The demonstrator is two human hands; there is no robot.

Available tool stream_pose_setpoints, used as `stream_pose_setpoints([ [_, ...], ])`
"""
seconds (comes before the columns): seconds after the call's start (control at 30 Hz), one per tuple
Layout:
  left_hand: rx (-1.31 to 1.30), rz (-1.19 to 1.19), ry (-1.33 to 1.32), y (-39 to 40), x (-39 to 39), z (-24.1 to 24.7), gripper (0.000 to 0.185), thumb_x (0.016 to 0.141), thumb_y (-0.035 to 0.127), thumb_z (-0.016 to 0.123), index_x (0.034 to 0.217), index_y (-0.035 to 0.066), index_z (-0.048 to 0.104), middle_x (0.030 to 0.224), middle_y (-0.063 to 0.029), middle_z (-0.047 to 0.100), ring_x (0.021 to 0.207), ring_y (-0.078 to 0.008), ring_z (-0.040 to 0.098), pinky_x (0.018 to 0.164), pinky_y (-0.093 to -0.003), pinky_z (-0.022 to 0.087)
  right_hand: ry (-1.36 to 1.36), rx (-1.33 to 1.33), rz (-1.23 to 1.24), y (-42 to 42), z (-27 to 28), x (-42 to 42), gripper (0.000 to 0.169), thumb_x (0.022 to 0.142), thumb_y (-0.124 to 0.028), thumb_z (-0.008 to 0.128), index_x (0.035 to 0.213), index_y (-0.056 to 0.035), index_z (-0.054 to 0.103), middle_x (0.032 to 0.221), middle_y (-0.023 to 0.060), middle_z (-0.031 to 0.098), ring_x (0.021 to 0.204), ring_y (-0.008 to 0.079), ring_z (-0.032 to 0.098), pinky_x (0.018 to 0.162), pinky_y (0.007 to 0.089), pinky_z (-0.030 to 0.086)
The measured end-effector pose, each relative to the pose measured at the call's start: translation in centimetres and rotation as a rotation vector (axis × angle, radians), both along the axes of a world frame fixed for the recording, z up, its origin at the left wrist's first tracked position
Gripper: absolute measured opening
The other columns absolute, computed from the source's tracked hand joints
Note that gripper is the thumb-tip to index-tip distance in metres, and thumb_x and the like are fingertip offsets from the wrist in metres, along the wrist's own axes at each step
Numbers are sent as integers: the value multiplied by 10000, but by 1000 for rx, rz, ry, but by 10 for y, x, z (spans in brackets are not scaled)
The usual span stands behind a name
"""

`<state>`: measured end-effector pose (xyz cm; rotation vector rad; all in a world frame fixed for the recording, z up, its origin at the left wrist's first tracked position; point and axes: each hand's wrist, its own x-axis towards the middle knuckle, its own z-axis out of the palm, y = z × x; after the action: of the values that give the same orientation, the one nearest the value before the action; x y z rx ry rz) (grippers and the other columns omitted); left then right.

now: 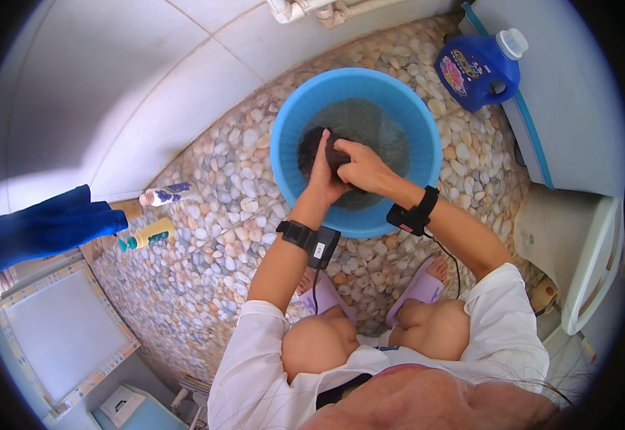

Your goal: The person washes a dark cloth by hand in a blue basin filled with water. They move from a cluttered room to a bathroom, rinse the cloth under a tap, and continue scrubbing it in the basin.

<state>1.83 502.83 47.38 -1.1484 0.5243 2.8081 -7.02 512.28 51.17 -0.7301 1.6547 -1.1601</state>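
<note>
A round blue plastic basin (356,230) holds cloudy water (379,129) on the pebble-patterned floor. Both my hands are inside it, gripping a dark wet cloth (337,157) between them. My left hand (323,174) is upright along the cloth's near left side, fingers extended. On the cloth's right, my right hand (363,164) has its fingers bent against it. Part of the dark cloth lies in the water to the left of my hands. What kind of cloth it is, I cannot tell. Each wrist wears a black strap with a small box and a cable.
A blue detergent jug (476,70) with a white cap is beyond the basin at right, near a pale cabinet-like body (559,97). Two bottles (170,194) (151,234) lie left, by a hanging blue towel (49,226). White pipes (312,8) run along the wall.
</note>
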Motion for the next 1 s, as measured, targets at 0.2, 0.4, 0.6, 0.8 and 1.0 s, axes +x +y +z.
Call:
stream_pose_setpoints([
  [0.2,-238,145,78,5,3,-14,402,989,409,420,1178,82,558,1090,-95,637,1016,-248,627,872,-413,517,278,-228,-55,-1,28,17,274,805,-176,620,961,32,532,886,251,630,837,403,615,726,444,469],
  [0.4,-339,71,-288,16,-3,0,374,968,224,393,1263,10,478,1248,-127,548,1075,-269,599,891,-406,501,671,206,-3,-6,-5,-17,404,905,-376,414,901,-132,736,887,223,679,837,438,637,801,533,484],
  [0.6,-1337,-111,-159,27,6,-14,430,842,84,548,1242,-41,451,1162,-192,560,1081,-351,560,929,-409,456,799,671,299,5,-55,-48,401,902,-317,455,1008,-19,703,1039,205,683,982,361,654,863,475,494],
  [0.8,-1640,-519,-33,52,25,-34,691,758,197,696,1328,-76,415,1159,-220,564,1125,-357,541,1002,-381,405,329,394,173,-14,-75,-58,499,869,-264,568,1290,1,530,1305,274,534,1189,438,527,1009,468,411],
  [1.0,-919,-333,-203,20,16,-20,570,860,346,667,1311,26,531,1205,-124,611,1103,-203,575,946,-339,442,556,793,96,-9,-98,-66,580,801,-95,631,1334,3,424,1260,247,561,1186,395,539,975,445,452],
])
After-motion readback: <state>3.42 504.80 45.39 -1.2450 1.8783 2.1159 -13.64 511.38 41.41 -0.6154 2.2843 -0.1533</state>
